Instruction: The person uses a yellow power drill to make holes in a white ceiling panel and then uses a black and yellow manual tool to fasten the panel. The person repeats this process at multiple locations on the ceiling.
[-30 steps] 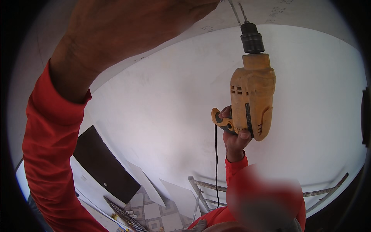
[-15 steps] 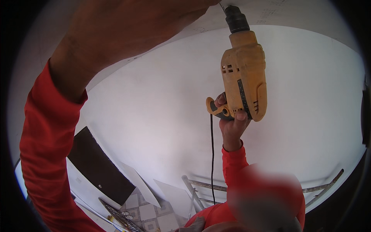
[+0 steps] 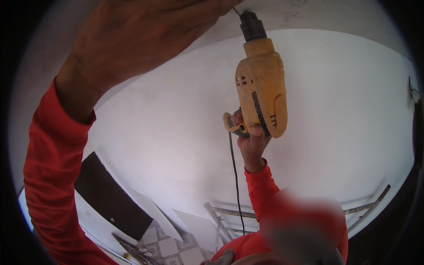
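My right hand (image 3: 252, 140) grips the handle of a dusty yellow-orange power drill (image 3: 261, 90), which points up toward the pale ceiling panel (image 3: 304, 15). A thin metal bit (image 3: 237, 12) sticks out of its black chuck (image 3: 252, 27). My left hand (image 3: 137, 42) is raised large at the upper left, its fingers drawn together at the bit's upper end. The frame's top edge cuts off the fingertips, so what they pinch is hidden. From the drill's handle hangs a black cord (image 3: 235, 176). Both my arms wear red sleeves.
Behind the drill stands a white wall (image 3: 176, 132). A dark door (image 3: 112, 194) is at the lower left, with pale boards (image 3: 194, 225) leaning near the tiled floor (image 3: 168, 247). Stained metal bars (image 3: 234, 212) run below, beside the cord. A blurred patch covers part of the lower right.
The drill and both my hands have shifted a little left in the picture. The background has shifted slightly too. My right hand keeps its hold on the drill.
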The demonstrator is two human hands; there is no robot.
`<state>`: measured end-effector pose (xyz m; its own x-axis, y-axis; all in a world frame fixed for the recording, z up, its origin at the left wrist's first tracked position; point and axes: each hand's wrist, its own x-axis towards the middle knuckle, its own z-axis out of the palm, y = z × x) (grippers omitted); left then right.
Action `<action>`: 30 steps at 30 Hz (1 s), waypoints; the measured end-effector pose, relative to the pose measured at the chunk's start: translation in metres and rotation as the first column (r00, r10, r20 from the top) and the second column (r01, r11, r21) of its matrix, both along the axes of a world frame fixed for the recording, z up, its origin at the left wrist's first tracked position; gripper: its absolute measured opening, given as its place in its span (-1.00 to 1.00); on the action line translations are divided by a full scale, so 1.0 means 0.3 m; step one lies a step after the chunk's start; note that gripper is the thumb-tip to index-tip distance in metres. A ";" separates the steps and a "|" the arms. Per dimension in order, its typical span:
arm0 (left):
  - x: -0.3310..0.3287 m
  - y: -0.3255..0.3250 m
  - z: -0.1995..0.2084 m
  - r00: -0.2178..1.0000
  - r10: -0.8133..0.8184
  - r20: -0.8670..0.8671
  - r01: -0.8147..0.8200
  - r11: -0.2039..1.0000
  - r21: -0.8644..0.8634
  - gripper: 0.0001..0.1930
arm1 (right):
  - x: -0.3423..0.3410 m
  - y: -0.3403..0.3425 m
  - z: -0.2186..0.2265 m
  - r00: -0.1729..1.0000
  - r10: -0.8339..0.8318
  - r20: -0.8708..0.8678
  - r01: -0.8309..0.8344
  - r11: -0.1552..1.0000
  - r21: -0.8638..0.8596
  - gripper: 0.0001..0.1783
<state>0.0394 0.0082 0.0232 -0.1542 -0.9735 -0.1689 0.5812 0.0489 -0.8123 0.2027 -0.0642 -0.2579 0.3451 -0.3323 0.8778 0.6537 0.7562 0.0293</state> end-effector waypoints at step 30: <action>-0.039 -0.056 -0.017 1.000 0.001 0.001 -0.001 1.000 0.005 -0.82 | 0.075 0.075 -0.045 0.933 -0.357 -0.051 0.361 0.928 0.097 -0.47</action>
<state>0.0275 -0.0086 0.0182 -0.1527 -0.9728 -0.1743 0.5823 0.0540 -0.8112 0.2253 -0.0416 -0.2715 0.2133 -0.5268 0.8228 0.8828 0.4647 0.0687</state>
